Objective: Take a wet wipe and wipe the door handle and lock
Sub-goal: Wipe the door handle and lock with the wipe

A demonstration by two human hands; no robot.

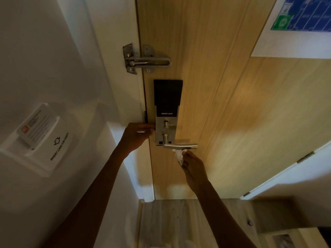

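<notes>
Head view: right hand [194, 167] closed on crumpled white wet wipe [178, 155], pressed to underside of lever door handle [180, 146]. Left hand [137, 135] at door edge, fingers against left side of lock [167, 111] plate — holding nothing visible, grip unclear. Swing-bar latch [145, 59] above, card holder [42, 138] on left wall.

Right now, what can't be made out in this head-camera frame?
- Left hand: fingertips lie at the smart lock edge; its grip there is unclear.
- Wet wipe: partly hidden inside the right hand, under the door handle.
- Key card holder: print mostly blurred.
- Wall poster: cut off by the top and right edges.
</notes>
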